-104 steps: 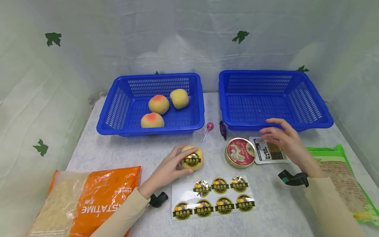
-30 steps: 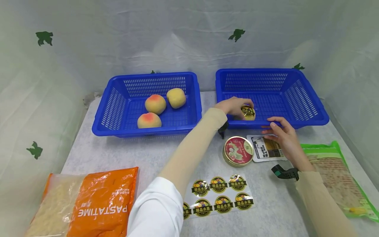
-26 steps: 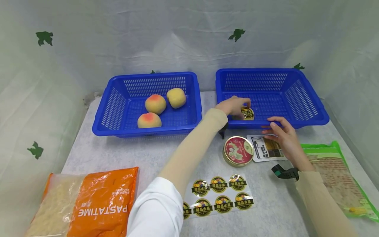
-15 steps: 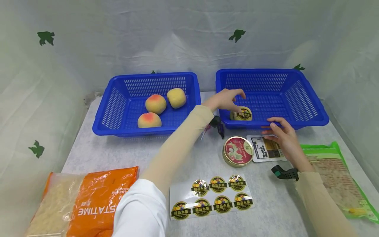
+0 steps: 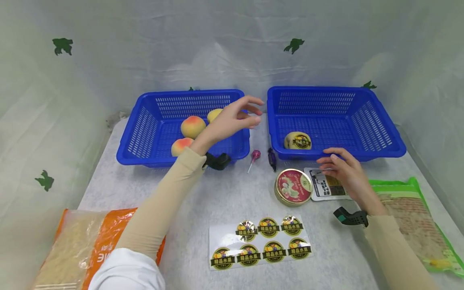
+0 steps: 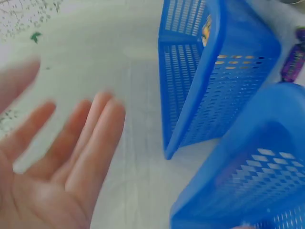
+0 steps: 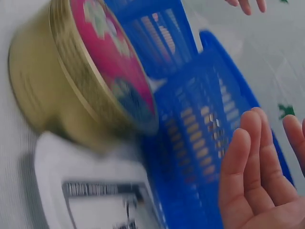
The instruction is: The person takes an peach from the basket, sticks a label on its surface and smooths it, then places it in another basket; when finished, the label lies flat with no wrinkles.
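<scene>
My left hand (image 5: 232,121) hovers over the right part of the left blue basket (image 5: 127,155), fingers loosely bent and holding nothing. In the left wrist view its fingers (image 6: 97,148) are spread and relaxed. Below it, partly covered by the hand and wrist, are peaches (image 5: 193,127) in that basket. A peach with a round black-and-gold sticker (image 5: 301,141) lies in the front left corner of the right blue basket (image 5: 384,153). My right hand (image 5: 348,173) is by that basket's front rim, above a flat white packet (image 5: 322,189), relaxed, with nothing held.
A sheet of round stickers (image 5: 224,233) lies at the front. A red-lidded round tin (image 5: 293,187), a lollipop (image 5: 255,155) and a purple-wrapped candy (image 5: 272,159) lie between. An orange pasta bag (image 5: 105,241) is at left, a green-edged bag (image 5: 413,217) at right.
My left hand carried the stickered peach from the table into the right basket, let go, and moved left over the left basket. My right hand has stayed nearly in place.
</scene>
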A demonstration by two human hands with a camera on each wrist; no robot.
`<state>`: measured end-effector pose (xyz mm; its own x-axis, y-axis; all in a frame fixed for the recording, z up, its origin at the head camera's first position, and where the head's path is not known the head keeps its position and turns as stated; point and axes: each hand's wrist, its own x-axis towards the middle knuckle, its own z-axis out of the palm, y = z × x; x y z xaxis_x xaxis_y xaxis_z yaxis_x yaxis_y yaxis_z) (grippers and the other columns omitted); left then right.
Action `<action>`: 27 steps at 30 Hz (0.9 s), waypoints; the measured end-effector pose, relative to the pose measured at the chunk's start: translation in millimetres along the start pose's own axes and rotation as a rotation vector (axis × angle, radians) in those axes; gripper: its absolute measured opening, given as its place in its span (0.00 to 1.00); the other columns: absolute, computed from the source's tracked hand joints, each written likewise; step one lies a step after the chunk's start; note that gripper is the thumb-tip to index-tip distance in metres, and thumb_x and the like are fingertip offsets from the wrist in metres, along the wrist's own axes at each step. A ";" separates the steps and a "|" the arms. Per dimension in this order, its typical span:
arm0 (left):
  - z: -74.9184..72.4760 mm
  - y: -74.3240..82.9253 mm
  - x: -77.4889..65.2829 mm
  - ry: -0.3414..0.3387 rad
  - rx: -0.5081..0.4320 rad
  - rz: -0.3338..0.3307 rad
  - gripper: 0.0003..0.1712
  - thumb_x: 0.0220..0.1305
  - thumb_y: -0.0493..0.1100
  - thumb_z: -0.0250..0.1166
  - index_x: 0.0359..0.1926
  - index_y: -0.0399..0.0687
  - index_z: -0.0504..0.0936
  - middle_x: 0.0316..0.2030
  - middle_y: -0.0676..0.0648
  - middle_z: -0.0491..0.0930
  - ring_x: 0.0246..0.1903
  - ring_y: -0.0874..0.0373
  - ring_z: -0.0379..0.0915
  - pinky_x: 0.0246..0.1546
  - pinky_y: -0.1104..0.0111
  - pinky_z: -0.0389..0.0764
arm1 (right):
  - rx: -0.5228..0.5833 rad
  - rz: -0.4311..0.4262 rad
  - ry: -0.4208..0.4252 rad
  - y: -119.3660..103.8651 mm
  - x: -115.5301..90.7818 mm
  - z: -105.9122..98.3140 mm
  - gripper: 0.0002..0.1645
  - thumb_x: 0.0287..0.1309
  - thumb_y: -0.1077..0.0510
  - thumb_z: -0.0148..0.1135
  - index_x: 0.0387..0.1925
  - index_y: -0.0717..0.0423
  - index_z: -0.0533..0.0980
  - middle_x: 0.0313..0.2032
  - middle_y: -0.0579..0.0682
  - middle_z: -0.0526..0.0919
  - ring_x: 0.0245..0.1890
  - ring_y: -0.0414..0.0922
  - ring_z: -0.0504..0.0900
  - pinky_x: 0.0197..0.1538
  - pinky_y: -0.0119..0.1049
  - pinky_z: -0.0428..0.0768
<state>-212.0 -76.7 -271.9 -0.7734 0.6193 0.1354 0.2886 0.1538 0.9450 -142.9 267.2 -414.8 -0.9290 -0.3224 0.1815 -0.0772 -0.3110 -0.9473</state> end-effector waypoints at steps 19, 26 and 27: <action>-42.2 -44.0 -177.0 0.544 -0.326 -0.104 0.25 0.66 0.38 0.51 0.63 0.46 0.58 0.48 0.37 0.71 0.44 0.48 0.73 0.45 0.65 0.74 | -0.301 0.057 -0.244 -25.4 64.2 109.2 0.18 0.66 0.59 0.46 0.54 0.64 0.66 0.43 0.66 0.75 0.39 0.56 0.76 0.41 0.43 0.77; -28.5 -74.3 -211.5 0.543 -0.351 -0.229 0.31 0.68 0.41 0.48 0.68 0.54 0.47 0.49 0.41 0.72 0.46 0.48 0.73 0.46 0.65 0.74 | -0.315 0.069 -0.361 -26.4 108.1 149.9 0.20 0.64 0.55 0.50 0.55 0.55 0.67 0.45 0.61 0.76 0.41 0.57 0.76 0.43 0.49 0.75; -26.5 -77.8 -213.2 0.543 -0.344 -0.246 0.32 0.68 0.41 0.48 0.68 0.56 0.45 0.49 0.41 0.71 0.47 0.47 0.72 0.46 0.65 0.74 | -0.309 0.076 -0.377 -26.2 115.0 155.6 0.20 0.63 0.54 0.50 0.56 0.54 0.66 0.45 0.60 0.75 0.42 0.57 0.75 0.43 0.49 0.75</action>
<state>-84.5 -241.1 -366.3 -0.9927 0.1100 -0.0500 -0.0578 -0.0688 0.9960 -191.4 99.2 -328.1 -0.7449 -0.6528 0.1379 -0.1709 -0.0131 -0.9852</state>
